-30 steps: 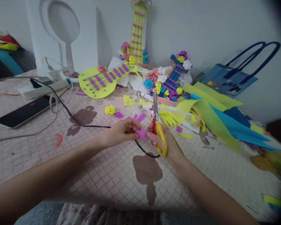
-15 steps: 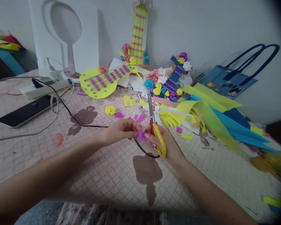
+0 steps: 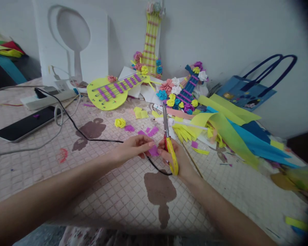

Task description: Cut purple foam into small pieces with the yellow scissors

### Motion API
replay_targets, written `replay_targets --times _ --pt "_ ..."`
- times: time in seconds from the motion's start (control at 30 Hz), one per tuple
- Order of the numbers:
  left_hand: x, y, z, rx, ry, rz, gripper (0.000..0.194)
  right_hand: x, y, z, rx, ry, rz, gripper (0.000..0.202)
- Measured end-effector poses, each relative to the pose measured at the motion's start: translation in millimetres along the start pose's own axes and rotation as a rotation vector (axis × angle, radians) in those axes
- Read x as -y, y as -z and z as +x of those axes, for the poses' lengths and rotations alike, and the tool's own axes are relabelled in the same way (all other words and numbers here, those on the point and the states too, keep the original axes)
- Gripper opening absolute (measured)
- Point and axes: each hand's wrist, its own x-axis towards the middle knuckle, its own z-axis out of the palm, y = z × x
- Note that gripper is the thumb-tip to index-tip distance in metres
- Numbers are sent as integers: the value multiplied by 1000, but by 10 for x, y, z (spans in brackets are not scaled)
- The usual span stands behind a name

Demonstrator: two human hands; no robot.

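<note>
Between the fingers of my left hand (image 3: 135,147) is pinched a small purple piece of paper (image 3: 153,149). My right hand (image 3: 178,157) is closed round the yellow and red handles of a pair of scissors (image 3: 166,126), whose blades point away from me. Its fingertips are at the right edge of the purple paper. Several purple scraps (image 3: 152,131) lie just beyond my hands, with a yellow paper flower (image 3: 120,123) to their left. A black cable (image 3: 102,140) runs behind my left hand and comes out below the fingers.
Decorated paper guitars, one yellow (image 3: 107,99) and one blue (image 3: 190,89), stand at the back. Yellow and blue paper strips (image 3: 243,140) spread on the right, near a blue bag (image 3: 246,92). A tablet-like black device (image 3: 28,123) and a power strip (image 3: 48,97) are on the left.
The whole view has shifted slightly. My left thumb now lies further over the purple paper. Both hands stay close together, and the scissors remain in my right hand.
</note>
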Motion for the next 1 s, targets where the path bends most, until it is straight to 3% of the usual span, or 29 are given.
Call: replay_targets --times 0.2,0.33,0.5,0.67,1.0 --pt "41 -14 -10 -45 30 -146 30 2 -28 -32 12 -6 20 38" --pt "-48 109 34 -47 -7 -153 30 -33 8 -49 177 -18 27 45" --pt "-214 260 38 -62 -44 -179 30 -67 111 -50 333 35 -127 53" --pt "-283 309 19 -77 -81 -212 29 -17 121 -103 335 19 -319 55" --pt "-275 345 41 -101 -100 -265 27 78 27 -112 311 31 -447 46"
